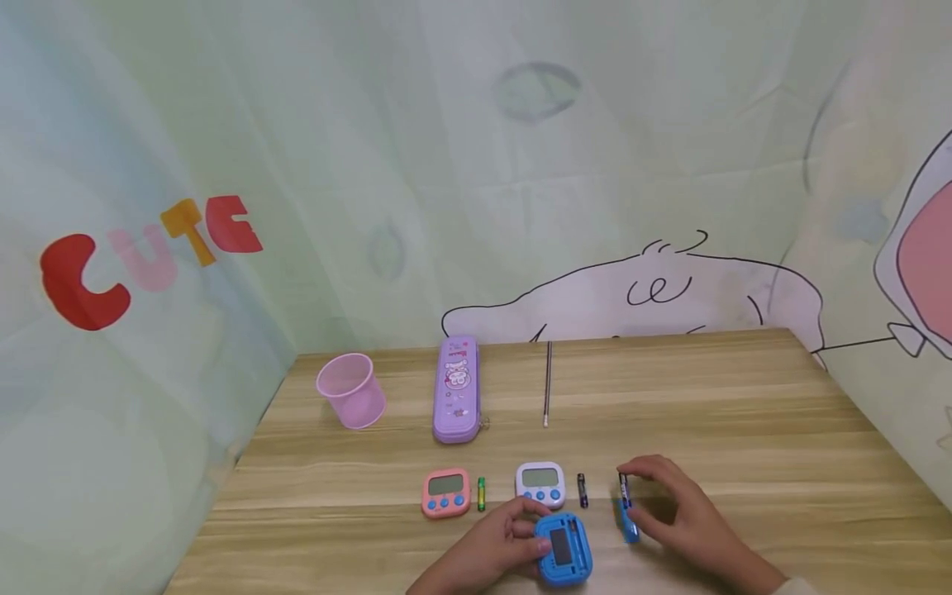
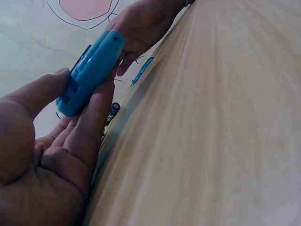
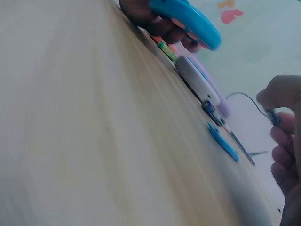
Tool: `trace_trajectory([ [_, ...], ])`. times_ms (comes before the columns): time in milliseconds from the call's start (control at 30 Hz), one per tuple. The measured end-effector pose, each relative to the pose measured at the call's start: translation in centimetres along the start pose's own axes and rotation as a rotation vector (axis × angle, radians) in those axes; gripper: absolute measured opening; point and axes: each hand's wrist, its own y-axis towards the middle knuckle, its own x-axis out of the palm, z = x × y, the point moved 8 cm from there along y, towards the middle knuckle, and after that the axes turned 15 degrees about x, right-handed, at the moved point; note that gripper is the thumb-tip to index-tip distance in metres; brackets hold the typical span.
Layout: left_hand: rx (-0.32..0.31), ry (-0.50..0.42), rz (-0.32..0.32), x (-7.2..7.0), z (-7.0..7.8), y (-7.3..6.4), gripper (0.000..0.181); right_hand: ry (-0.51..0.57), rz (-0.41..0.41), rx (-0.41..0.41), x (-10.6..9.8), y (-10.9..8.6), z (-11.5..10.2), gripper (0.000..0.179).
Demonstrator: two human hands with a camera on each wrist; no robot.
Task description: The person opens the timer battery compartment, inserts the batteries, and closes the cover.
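Note:
My left hand [image 1: 494,541] grips a blue digital timer [image 1: 568,572] by its left side, thumb on the back, fingers beneath. The timer is held back side up, above the table in the left wrist view, with its battery slot uncovered. Between thumb and fingertip, my right hand [image 1: 692,521] pinches a dark AAA-size battery [image 1: 624,487], also visible as a small dark end [image 3: 273,118] in the right wrist view. A blue battery cover [image 1: 630,529] lies on the table below that battery. Another dark battery [image 1: 583,490] lies between the white timer [image 1: 540,483] and my right hand.
A pink timer [image 1: 446,493] and a green battery [image 1: 481,494] lie to the left on the wooden table [image 1: 714,397]. Farther back are a pink cup [image 1: 359,405], a purple pencil case [image 1: 457,413] and a dark pencil [image 1: 547,384]. A printed curtain [image 1: 476,207] hangs behind.

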Motion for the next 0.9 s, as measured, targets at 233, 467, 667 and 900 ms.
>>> trace_trajectory([
  [233,0.02,0.003,0.003,-0.2,-0.1,0.1,0.038,0.021,-0.017,-0.02,1.2,-0.6,-1.8,0.051],
  [467,0.061,-0.013,-0.01,-0.1,0.0,0.1,0.037,0.074,-0.103,-0.044,2.5,-1.2,-3.3,0.046],
  [667,0.096,-0.039,-0.031,0.2,0.2,0.0,0.036,0.176,-0.179,-0.177,3.6,-1.8,-4.4,0.05],
  [900,0.118,-0.052,-0.049,0.5,0.4,-0.1,0.036,0.207,-0.202,-0.291,4.3,-2.6,-5.6,0.055],
])
